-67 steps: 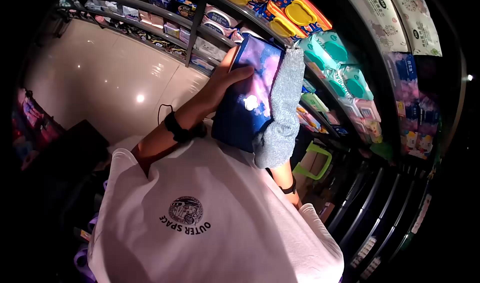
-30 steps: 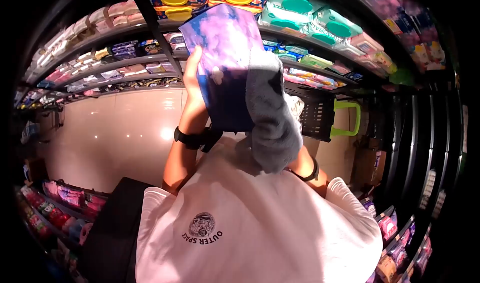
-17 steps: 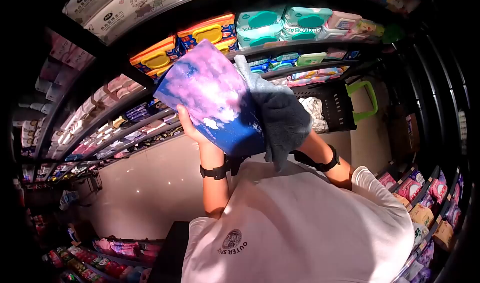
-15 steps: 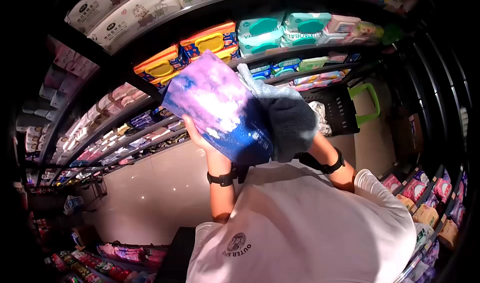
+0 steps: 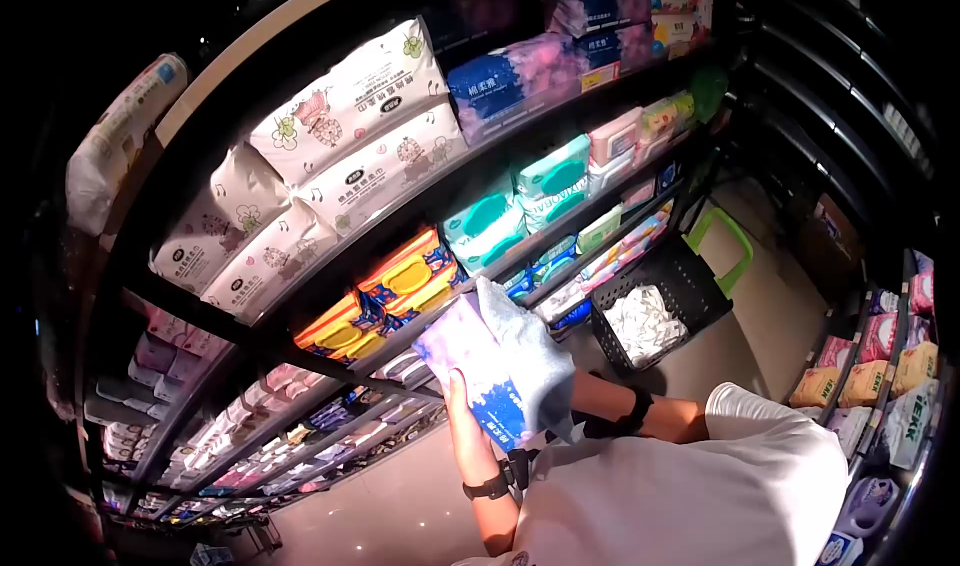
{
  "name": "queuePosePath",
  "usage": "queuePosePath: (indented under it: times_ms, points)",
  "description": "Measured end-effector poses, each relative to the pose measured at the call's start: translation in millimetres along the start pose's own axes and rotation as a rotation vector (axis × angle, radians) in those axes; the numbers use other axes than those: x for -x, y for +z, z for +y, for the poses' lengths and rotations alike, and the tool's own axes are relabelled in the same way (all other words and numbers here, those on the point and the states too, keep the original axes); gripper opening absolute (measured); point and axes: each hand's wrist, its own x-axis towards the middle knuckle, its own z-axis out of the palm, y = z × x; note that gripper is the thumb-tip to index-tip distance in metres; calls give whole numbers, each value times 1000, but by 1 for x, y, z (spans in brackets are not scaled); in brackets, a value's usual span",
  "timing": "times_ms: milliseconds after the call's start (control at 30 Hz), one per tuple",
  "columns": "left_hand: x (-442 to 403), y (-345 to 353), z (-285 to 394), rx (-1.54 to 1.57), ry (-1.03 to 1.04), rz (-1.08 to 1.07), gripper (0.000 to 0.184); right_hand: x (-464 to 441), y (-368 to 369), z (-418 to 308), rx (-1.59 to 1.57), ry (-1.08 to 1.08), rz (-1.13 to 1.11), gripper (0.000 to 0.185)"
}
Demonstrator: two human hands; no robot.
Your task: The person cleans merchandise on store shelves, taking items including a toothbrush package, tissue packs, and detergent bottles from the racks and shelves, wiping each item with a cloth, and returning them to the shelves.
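- The blue-and-purple pack [image 5: 497,381] is held left of the black basket [image 5: 706,301], well apart from it.
- The pack is gripped at its edge by the left hand [image 5: 462,416].
- The right hand is covered by the grey cloth [image 5: 527,341], which lies against the pack; its grip cannot be told.
- Crumpled white material [image 5: 645,326] is contained in the basket.
- Beyond the basket's left, teal packs [image 5: 553,173] and orange packs [image 5: 405,276] are shelved, partly blocked by pack and cloth.

Tilted purple-and-blue pack [image 5: 492,364], held up, rumpled grey cloth [image 5: 537,354] against one side
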Motion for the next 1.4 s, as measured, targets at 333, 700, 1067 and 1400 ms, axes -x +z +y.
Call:
queuePosePath:
  times_ms: [333, 700, 1067, 1400]
  points:
    - [-25, 35, 49, 226, 104, 18, 58, -6, 6, 4, 100, -94, 91, 78]
    - [-42, 163, 86, -622, 1149, -368, 95, -47, -92, 41, -61, 349, 491, 35]
    - [-48, 373, 135, -1308, 2105, -535, 57, -62, -212, 43, -282, 130, 575, 35]
    - [-97, 402, 146, -1558, 2063, -402, 75, -42, -239, 71, -493, 106, 600, 35]
